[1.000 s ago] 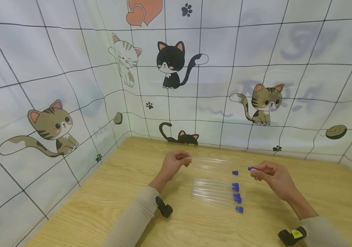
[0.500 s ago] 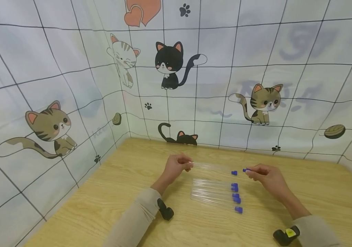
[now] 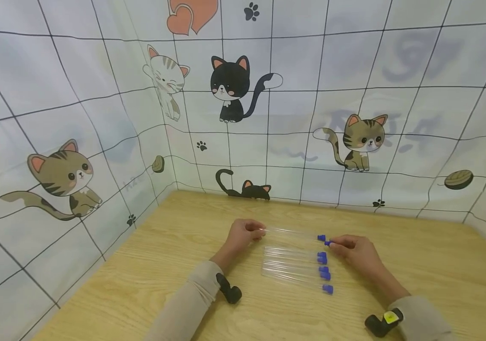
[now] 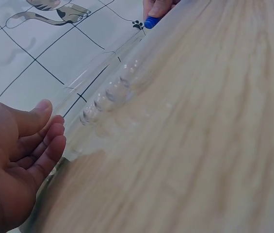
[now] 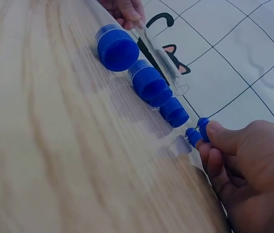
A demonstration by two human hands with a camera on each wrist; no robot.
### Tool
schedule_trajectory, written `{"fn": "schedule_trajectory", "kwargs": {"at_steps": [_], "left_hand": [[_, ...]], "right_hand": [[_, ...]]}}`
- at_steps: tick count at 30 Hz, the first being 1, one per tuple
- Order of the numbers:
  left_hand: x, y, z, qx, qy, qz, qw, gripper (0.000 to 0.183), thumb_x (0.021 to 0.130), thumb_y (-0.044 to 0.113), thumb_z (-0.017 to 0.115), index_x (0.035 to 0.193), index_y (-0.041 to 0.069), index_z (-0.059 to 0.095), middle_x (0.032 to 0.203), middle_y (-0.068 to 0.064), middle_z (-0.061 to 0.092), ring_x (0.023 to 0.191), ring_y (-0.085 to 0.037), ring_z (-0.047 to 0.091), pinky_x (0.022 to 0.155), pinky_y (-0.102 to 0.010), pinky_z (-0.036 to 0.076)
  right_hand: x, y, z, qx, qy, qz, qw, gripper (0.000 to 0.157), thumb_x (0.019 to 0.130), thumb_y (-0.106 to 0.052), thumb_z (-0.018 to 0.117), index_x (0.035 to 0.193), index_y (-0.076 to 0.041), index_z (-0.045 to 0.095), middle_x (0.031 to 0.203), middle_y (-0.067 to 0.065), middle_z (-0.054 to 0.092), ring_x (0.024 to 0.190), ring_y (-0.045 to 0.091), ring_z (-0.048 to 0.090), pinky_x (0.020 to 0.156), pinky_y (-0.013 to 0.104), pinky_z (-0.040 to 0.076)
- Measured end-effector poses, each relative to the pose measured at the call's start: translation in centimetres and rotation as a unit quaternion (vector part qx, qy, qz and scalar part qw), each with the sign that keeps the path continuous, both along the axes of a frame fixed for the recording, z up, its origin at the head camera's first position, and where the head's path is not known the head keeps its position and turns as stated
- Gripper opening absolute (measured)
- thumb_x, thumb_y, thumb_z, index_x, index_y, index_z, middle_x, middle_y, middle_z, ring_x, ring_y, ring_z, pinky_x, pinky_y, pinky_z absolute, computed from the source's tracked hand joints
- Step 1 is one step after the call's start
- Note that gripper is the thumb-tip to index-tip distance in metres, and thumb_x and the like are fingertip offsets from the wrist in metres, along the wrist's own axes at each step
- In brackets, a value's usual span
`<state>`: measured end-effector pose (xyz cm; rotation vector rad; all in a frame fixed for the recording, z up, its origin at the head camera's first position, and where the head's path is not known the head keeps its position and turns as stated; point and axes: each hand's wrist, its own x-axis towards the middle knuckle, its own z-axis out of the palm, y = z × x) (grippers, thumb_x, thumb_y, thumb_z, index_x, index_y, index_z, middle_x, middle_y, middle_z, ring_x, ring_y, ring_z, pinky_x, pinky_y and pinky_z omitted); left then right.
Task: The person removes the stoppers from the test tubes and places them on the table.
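Observation:
My left hand (image 3: 245, 234) pinches the left end of a clear plastic tube (image 3: 290, 231), which runs rightward at the back of the row. My right hand (image 3: 355, 253) pinches a small blue cap (image 5: 203, 128) between thumb and fingers. Another blue cap (image 5: 193, 137) sits right beside those fingertips. In the right wrist view, the tube's open end (image 5: 182, 90) points toward the right hand, apart from the pinched cap. Nearer the body lie several clear tubes (image 3: 290, 265) side by side, with blue caps (image 3: 327, 289) at their right ends.
The wood-grain table (image 3: 183, 293) carries everything. Behind and to the left hangs a white gridded curtain (image 3: 294, 142) with cartoon cats. A black camera (image 3: 229, 290) is strapped on the left wrist and another black camera (image 3: 383, 323) on the right.
My right hand has moved left with its cap, coming close to the other loose-looking cap at the back. The left hand has come slightly nearer the body with the tube.

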<state>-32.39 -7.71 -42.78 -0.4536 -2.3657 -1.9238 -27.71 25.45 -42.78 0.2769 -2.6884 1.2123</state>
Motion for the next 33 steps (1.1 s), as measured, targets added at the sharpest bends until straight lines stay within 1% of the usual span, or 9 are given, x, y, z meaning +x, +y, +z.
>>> {"fn": "schedule_trajectory", "kwargs": {"at_steps": [1,3,8,15,19,25,29,33], "left_hand": [[-0.1,0.0,-0.2,-0.001,-0.002,-0.001,1.0000,0.011,0.085,0.004,0.072,0.093,-0.003,0.071,0.082,-0.007,0.069,0.071,-0.017,0.064,0.066,-0.030,0.054],[-0.2,-0.1,-0.5,-0.002,-0.005,-0.002,1.0000,0.011,0.084,0.004,0.072,0.092,-0.003,0.071,0.083,-0.007,0.069,0.070,-0.015,0.064,0.066,-0.029,0.054],[-0.5,-0.1,-1.0,-0.012,-0.003,0.000,0.9999,0.010,0.085,0.006,0.073,0.092,-0.001,0.072,0.082,-0.005,0.069,0.069,-0.013,0.063,0.066,-0.028,0.053],[-1.2,0.1,-1.4,-0.057,0.027,-0.009,0.9980,0.010,0.086,0.009,0.071,0.094,0.003,0.072,0.076,-0.003,0.068,0.066,-0.013,0.062,0.062,-0.027,0.051],[-1.3,0.2,-1.5,-0.067,0.034,-0.006,0.9972,0.009,0.086,0.007,0.072,0.093,0.003,0.070,0.075,-0.002,0.067,0.065,-0.011,0.061,0.061,-0.026,0.050],[-1.1,0.8,-1.4,-0.093,0.063,0.017,0.9935,0.005,0.084,0.009,0.074,0.086,0.005,0.071,0.079,0.000,0.068,0.069,-0.010,0.060,0.065,-0.027,0.049],[-1.0,1.0,-1.4,-0.123,0.083,0.041,0.9881,0.004,0.082,0.011,0.077,0.083,0.008,0.074,0.080,0.003,0.066,0.071,-0.011,0.057,0.066,-0.028,0.047],[-1.0,1.2,-1.5,-0.137,0.088,0.055,0.9851,0.005,0.080,0.011,0.078,0.082,0.008,0.074,0.080,0.004,0.064,0.072,-0.012,0.055,0.066,-0.028,0.047]], "right_hand": [[0.0,0.0,-0.1,0.004,0.006,0.001,1.000,0.034,0.092,-0.036,0.064,0.110,-0.009,0.072,0.111,0.010,0.068,0.110,0.033,0.058,0.089,0.045,0.045],[-0.1,0.0,-0.3,0.007,0.008,0.001,1.000,0.034,0.092,-0.038,0.064,0.110,-0.010,0.071,0.109,0.009,0.068,0.109,0.033,0.058,0.089,0.047,0.045],[-0.2,-0.1,-0.6,0.014,0.013,-0.004,1.000,0.034,0.090,-0.041,0.065,0.107,-0.012,0.072,0.105,0.006,0.070,0.105,0.031,0.061,0.086,0.046,0.045],[-0.4,-0.5,-0.6,0.024,0.034,-0.006,0.999,0.030,0.089,-0.041,0.066,0.101,-0.014,0.073,0.101,0.005,0.070,0.101,0.029,0.062,0.084,0.044,0.046],[-0.3,-0.6,-0.7,0.028,0.030,-0.001,0.999,0.031,0.088,-0.042,0.066,0.101,-0.015,0.073,0.102,0.004,0.070,0.101,0.030,0.062,0.084,0.045,0.046],[-0.3,-0.7,-0.7,0.035,0.036,0.005,0.999,0.026,0.089,-0.036,0.068,0.102,-0.013,0.073,0.103,0.007,0.070,0.103,0.033,0.062,0.086,0.049,0.047],[-0.4,-0.8,-0.8,0.040,0.047,0.009,0.998,0.023,0.090,-0.030,0.069,0.102,-0.011,0.073,0.102,0.007,0.070,0.100,0.032,0.063,0.084,0.048,0.048],[-0.5,-0.8,-0.9,0.045,0.057,0.012,0.997,0.021,0.090,-0.027,0.068,0.102,-0.010,0.072,0.102,0.007,0.070,0.098,0.031,0.063,0.083,0.047,0.048]]}}
